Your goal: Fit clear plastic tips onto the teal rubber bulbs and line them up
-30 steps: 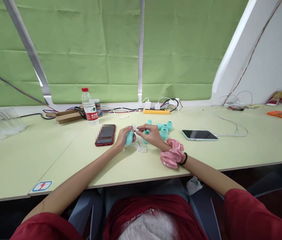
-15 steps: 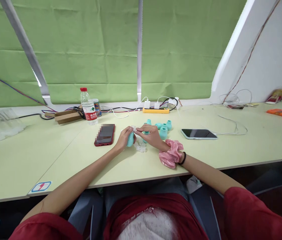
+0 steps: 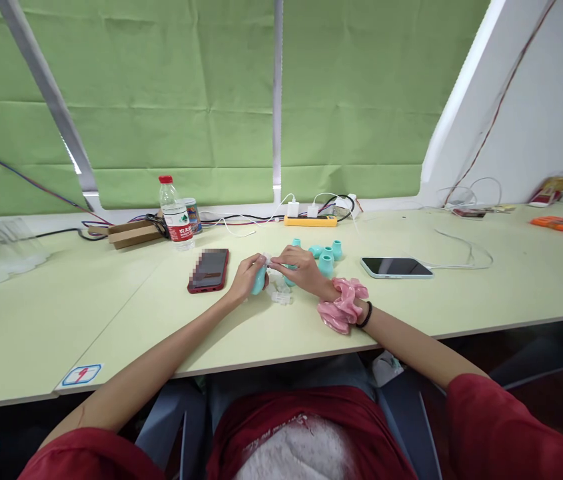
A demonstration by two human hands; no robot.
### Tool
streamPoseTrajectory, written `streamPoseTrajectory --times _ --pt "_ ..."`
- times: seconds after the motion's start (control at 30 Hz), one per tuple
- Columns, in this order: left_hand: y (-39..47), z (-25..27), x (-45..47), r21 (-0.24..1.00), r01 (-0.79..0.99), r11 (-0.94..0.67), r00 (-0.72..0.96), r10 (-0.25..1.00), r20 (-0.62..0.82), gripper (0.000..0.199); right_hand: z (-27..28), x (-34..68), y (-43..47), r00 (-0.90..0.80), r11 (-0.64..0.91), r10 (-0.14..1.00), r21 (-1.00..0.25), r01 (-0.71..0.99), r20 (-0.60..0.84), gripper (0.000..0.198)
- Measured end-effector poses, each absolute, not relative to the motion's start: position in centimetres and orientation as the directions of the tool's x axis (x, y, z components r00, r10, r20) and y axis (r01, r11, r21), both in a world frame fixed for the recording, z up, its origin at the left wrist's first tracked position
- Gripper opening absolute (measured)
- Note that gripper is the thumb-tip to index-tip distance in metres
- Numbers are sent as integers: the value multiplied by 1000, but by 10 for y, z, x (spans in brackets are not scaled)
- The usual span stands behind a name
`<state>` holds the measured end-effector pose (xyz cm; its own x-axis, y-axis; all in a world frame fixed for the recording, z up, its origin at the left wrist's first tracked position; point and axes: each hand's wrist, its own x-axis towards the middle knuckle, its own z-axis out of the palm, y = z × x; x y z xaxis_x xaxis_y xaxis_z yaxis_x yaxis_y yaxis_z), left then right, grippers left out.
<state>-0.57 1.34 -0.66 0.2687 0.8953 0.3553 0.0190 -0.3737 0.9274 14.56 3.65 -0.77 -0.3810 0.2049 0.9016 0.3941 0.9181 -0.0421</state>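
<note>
My left hand is closed around a turquoise bulb-shaped piece, whose narrow end points up and away from me. A small clear plastic part shows at that end. The fingers of my right hand pinch at this clear part from the right; my fingertips partly hide it. Just below the hands, several clear plastic parts lie on the table. Behind and right of my right hand stand several more turquoise pieces with open necks, some partly covered by the hand.
A dark phone in a red case lies left of my hands. Another phone, on a white cable, lies to the right. Further back are a water bottle, a can, a cardboard tray and a yellow power strip.
Both hands stay together at the clear part on the turquoise piece, with only a very slight shift of the fingers. The things on the table have not moved.
</note>
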Motion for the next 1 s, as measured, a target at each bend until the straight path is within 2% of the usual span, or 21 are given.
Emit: streamPoseTrajectory --times 0.13,0.23,0.53,0.77,1.0 --pt "12 -6 -6 925 56 -375 247 903 351 26 -7 147 38 -468 899 178 50 434 865 18" --pt "11 -6 -4 939 32 -344 222 918 329 25 -8 148 39 -465 883 172 73 464 869 17" --pt "11 -10 0 950 -36 -309 190 931 310 25 -11 143 33 -370 920 222 -68 387 902 15" --pt "11 -11 0 945 -6 -328 174 930 324 25 -11 142 34 -377 927 207 -57 371 903 14" --pt "11 -11 -3 932 59 -359 198 919 341 26 -9 145 33 -391 939 304 -203 278 869 15"
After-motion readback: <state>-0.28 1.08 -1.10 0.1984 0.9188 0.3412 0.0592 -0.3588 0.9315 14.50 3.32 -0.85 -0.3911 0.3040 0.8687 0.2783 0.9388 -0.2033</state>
